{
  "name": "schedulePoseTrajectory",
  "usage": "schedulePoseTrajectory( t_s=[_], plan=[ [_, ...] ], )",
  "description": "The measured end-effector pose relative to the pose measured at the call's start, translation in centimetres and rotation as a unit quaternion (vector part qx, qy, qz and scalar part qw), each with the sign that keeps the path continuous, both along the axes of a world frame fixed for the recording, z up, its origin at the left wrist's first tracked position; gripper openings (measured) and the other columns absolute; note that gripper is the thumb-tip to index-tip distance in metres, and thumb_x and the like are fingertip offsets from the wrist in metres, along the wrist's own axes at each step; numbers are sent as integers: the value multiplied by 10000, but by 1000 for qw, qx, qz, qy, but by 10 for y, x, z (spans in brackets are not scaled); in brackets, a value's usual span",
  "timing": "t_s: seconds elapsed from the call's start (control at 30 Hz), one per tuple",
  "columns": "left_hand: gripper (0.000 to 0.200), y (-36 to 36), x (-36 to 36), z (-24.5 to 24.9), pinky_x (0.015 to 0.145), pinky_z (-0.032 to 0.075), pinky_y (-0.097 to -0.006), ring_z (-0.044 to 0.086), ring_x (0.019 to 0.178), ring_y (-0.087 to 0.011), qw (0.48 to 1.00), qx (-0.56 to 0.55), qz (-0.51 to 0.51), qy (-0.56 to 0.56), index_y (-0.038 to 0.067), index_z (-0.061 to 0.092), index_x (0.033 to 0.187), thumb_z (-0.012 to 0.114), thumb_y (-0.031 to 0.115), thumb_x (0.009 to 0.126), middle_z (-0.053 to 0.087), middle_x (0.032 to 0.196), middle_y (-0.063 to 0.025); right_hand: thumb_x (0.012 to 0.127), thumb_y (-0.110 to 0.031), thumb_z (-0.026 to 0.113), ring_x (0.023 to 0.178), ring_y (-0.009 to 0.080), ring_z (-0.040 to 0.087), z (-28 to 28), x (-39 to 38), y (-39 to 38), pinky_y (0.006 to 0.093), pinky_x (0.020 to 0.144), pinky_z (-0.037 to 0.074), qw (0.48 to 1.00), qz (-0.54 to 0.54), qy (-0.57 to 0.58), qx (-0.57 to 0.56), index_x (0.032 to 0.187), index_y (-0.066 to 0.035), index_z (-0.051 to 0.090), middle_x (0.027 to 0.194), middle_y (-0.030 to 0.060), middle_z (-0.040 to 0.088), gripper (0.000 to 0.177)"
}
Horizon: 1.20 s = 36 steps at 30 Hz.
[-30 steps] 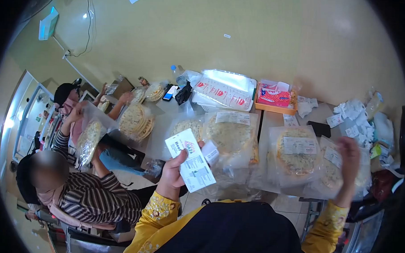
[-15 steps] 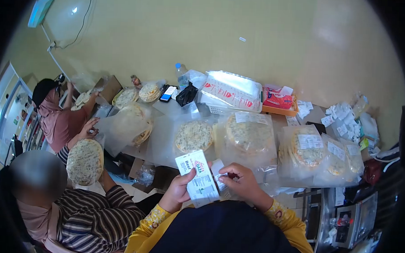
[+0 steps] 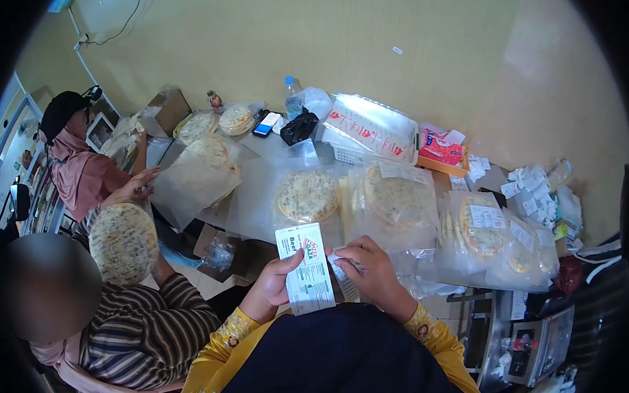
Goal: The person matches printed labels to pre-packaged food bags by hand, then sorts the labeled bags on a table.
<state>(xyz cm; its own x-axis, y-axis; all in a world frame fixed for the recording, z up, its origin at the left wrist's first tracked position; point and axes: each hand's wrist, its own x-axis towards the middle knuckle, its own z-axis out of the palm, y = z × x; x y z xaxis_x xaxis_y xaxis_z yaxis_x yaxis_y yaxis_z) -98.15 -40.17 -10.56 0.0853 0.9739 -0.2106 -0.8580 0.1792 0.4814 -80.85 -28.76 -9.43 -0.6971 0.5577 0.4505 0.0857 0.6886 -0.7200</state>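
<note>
My left hand (image 3: 275, 280) grips a white printed label (image 3: 306, 269) with green and red print and the word "Beef", its thumb on the front. Close beside it on the right, my right hand (image 3: 369, 266) pinches the edge of a smaller white piece of paper (image 3: 345, 282), which is partly hidden behind the label and fingers. Just beyond the hands on the table lie a bagged pizza (image 3: 307, 195) and, to its right, a stack of bagged pizzas (image 3: 399, 199) with a label on top.
More bagged pizzas (image 3: 482, 224) lie at the right, near crumpled label papers (image 3: 536, 194). A bottle (image 3: 292, 99), a phone (image 3: 266, 124) and a plastic tray (image 3: 372, 129) stand at the back. At the left, a person in stripes holds a pizza (image 3: 124, 244); another person (image 3: 87, 161) works beyond.
The view has shifted slightly. My right hand has moved closer to the label, and the small paper now sits more behind it. The striped person's pizza has moved left.
</note>
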Motion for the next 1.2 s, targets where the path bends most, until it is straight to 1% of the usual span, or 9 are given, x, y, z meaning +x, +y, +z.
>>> schedulePoseTrajectory(
  t_s=[0.2, 0.4, 0.5, 0.6, 0.7, 0.8, 0.9, 1.0, 1.2],
  plan=[
    [444, 26, 29, 8, 958, 376, -519, 492, 1124, -313, 996, 0, -36, -87, -14, 420, 1245, 439, 276, 908, 498, 1224, -158, 687, -64, 661, 780, 234, 555, 26, 35, 20, 335, 639, 470, 967, -17, -10, 253, 868, -94, 631, 860, 61, 556, 187],
    [434, 56, 62, 20, 945, 371, -546, 487, 1121, -335, 992, 8, -67, -110, 29, 401, 1271, 426, 270, 912, 480, 1245, -163, 688, -130, 565, 826, 194, 522, 46, 77, 45, 319, 711, 427, 939, 24, -104, 328, 894, -81, 568, 831, 32, 520, 212],
    [468, 70, 73, 23, 924, 418, -433, 520, 1094, -285, 992, 18, -77, -98, -11, 387, 1274, 444, 279, 911, 488, 1250, -152, 693, -139, 563, 823, 193, 519, 55, 91, 54, 318, 706, 423, 926, 11, -114, 359, 887, -94, 559, 816, 28, 513, 199],
    [470, 80, 84, 29, 927, 414, -429, 518, 1094, -282, 995, 22, -65, -77, -3, 389, 1276, 454, 281, 908, 488, 1249, -145, 680, -123, 573, 823, 208, 526, 61, 100, 61, 333, 702, 434, 928, -2, -116, 353, 855, -91, 564, 824, 34, 520, 178],
    [474, 91, 87, 25, 924, 411, -413, 518, 1088, -264, 996, 56, -49, -58, 6, 399, 1273, 485, 287, 901, 503, 1229, -127, 676, -76, 601, 848, 250, 533, 58, 102, 67, 352, 711, 447, 962, -43, -53, 263, 820, -73, 574, 874, 60, 539, 146],
    [492, 97, 93, 31, 945, 391, -396, 496, 1110, -238, 996, 79, 36, 22, 7, 382, 1292, 493, 286, 903, 501, 1220, -104, 704, 1, 658, 774, 205, 571, 68, 96, 67, 300, 668, 462, 989, -98, 6, 113, 816, -64, 600, 850, 58, 582, 143],
    [524, 101, 100, 33, 958, 380, -396, 479, 1129, -240, 988, 107, 103, 53, 3, 358, 1306, 500, 298, 897, 479, 1243, -107, 768, -45, 658, 715, 99, 561, 71, 77, 50, 235, 654, 444, 958, -36, 28, -283, 836, -34, 598, 804, 25, 599, 91],
    [564, 101, 98, 33, 996, 342, -418, 436, 1175, -255, 985, 120, 111, 45, 11, 312, 1335, 488, 321, 897, 430, 1290, -108, 785, -74, 659, 705, 34, 530, 46, 54, 44, 201, 641, 431, 929, 41, 32, -366, 836, -8, 590, 766, -9, 594, 109],
    [619, 92, 82, 27, 1005, 326, -433, 421, 1182, -274, 988, 128, 89, 15, 13, 265, 1356, 457, 381, 897, 399, 1310, -127, 771, -75, 658, 699, 49, 548, 43, 36, 39, 211, 640, 450, 940, 47, -7, -338, 830, 0, 609, 765, 8, 606, 107]
  ],
)
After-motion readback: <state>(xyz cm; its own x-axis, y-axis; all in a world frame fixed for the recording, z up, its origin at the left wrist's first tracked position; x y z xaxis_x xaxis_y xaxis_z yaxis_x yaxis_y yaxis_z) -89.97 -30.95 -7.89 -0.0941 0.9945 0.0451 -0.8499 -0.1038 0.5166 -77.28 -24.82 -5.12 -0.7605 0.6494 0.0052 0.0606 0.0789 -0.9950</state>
